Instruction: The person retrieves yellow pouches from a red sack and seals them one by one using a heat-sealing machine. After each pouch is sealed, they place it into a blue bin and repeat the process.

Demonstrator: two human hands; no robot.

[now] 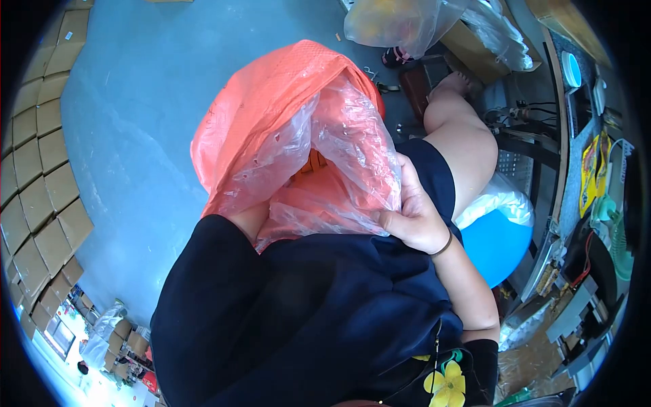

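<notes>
A large orange woven sack (pixel 247 102) with a clear plastic liner (pixel 356 146) lies across my lap, its mouth facing me. My right hand (pixel 415 210) grips the rim of the sack and liner at the right side, thumb on top and fingers curled behind. On the left, my other forearm reaches into the sack, and that hand is hidden inside. Deep in the opening, something orange with dark marks (pixel 313 163) shows; what it is cannot be made out.
Stacked cardboard boxes (pixel 41 183) line the left side. A blue round tub (pixel 495 247) with a white liner stands at my right. A workbench (pixel 576 156) with tools and a cup runs along the right. Clear bags (pixel 407 24) and an open carton (pixel 475 51) are at the top.
</notes>
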